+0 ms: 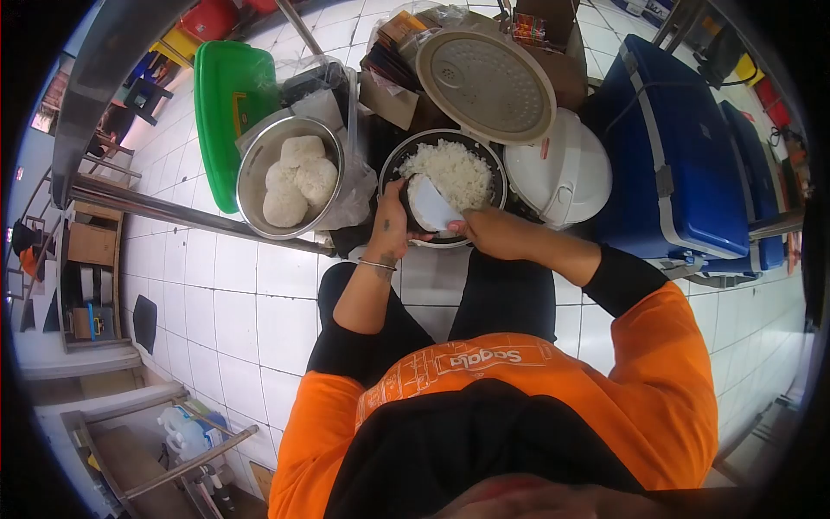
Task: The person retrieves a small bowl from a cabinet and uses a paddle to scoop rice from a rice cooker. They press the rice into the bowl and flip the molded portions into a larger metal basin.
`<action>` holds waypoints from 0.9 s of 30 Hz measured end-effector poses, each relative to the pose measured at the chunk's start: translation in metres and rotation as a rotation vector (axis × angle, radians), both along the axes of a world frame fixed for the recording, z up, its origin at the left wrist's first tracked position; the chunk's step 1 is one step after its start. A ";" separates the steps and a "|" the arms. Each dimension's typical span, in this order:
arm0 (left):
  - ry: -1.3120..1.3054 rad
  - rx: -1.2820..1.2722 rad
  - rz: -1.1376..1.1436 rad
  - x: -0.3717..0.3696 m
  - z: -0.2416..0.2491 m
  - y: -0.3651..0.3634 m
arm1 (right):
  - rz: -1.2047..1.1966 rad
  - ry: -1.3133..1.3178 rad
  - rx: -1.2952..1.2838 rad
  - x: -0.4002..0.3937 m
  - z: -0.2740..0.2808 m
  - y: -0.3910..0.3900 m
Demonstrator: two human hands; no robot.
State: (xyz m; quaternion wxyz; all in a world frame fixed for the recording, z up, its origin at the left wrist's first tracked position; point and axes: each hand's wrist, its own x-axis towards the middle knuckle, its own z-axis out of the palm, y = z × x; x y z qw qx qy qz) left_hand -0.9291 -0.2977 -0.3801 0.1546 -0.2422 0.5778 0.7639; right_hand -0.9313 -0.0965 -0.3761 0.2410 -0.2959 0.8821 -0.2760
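White cooked rice (456, 169) fills part of a dark round pot (499, 161) in front of me. My left hand (393, 216) is closed around a small dark bowl (407, 195) at the pot's near left edge, with rice showing inside it. A white rice paddle (432, 206) lies against that rice, gripped by its handle end in my right hand (484, 232). To the left stands a steel bowl (246, 186) holding several rounded rice mounds (301, 177). Much of the dark bowl is hidden by the paddle and my fingers.
Behind the pot is a round beige perforated lid (487, 86). A white appliance lid (562, 169) sits to the right, near a large blue cooler box (666, 156). A green plastic lid (216, 121) stands at left, and a metal rail (190, 216) runs alongside.
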 end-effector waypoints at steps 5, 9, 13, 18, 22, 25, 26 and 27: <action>0.219 -0.326 -0.052 0.001 -0.012 0.006 | -0.119 -0.481 -0.237 0.002 -0.028 -0.004; 0.080 -0.230 -0.033 -0.022 -0.023 0.004 | -0.662 -1.384 -0.759 -0.002 -0.032 -0.004; -0.023 0.066 0.035 -0.025 -0.019 0.002 | -0.727 -1.579 -0.972 -0.008 -0.050 0.016; -0.044 0.095 0.064 -0.029 -0.031 -0.006 | -0.935 -1.135 -0.867 0.002 -0.034 0.016; -0.019 -0.033 0.041 -0.019 -0.015 0.017 | -0.605 0.061 -0.522 0.034 -0.057 -0.042; -0.068 -0.006 0.030 -0.024 -0.029 0.005 | -0.528 -0.041 -0.474 0.021 -0.058 -0.039; -0.093 0.004 0.008 -0.022 -0.033 0.002 | -0.510 -0.089 -0.444 0.016 -0.058 -0.033; -0.093 0.005 0.026 -0.019 -0.034 -0.001 | -0.492 -0.093 -0.444 0.011 -0.059 -0.028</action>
